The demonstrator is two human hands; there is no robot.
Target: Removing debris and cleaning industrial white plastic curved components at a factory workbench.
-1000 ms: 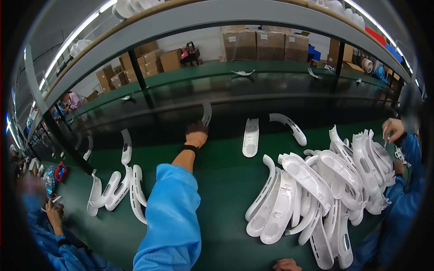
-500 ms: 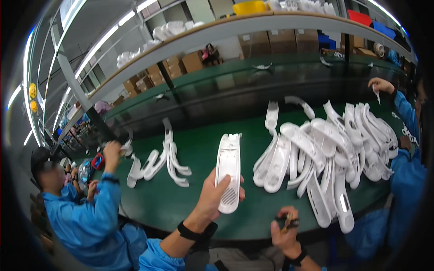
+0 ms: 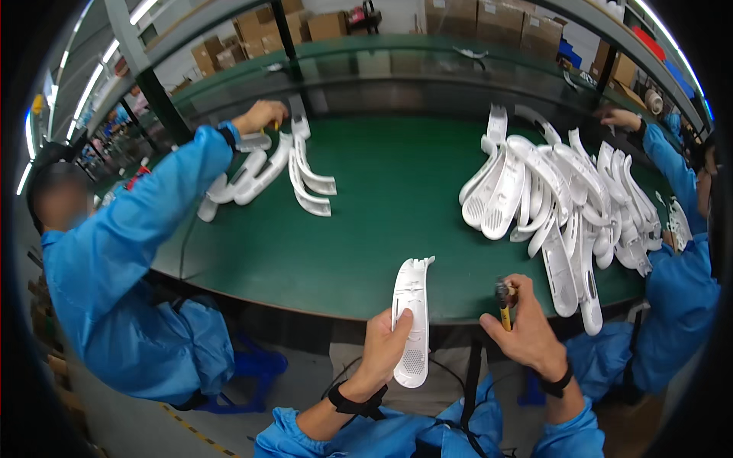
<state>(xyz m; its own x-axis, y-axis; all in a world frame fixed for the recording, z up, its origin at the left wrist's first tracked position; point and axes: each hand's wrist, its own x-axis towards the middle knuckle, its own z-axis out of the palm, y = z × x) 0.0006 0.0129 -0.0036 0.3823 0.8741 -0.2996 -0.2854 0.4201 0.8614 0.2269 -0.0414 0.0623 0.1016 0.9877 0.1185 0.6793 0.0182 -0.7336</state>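
Observation:
My left hand grips a long white plastic shell, thumb on its inner face. The shell stands nearly upright, ribs and clips at the top and a perforated grille at the rounded lower end. It is in front of the table's near edge. To its right, my right hand is closed around a small yellow-and-black hand tool; its exact kind is unclear. The tool and the shell are apart. Beyond my right hand lies a heap of similar white shells on the green table.
At left, a co-worker in blue reaches a hand over a smaller group of white shells. Another co-worker's hand is at the far right. A dark strip runs along the back; cardboard boxes stand beyond.
My view has tilted down. My left hand has drawn the shell back from over the table, and my right hand has turned with the tool. The left co-worker's arm has stretched forward to the shells.

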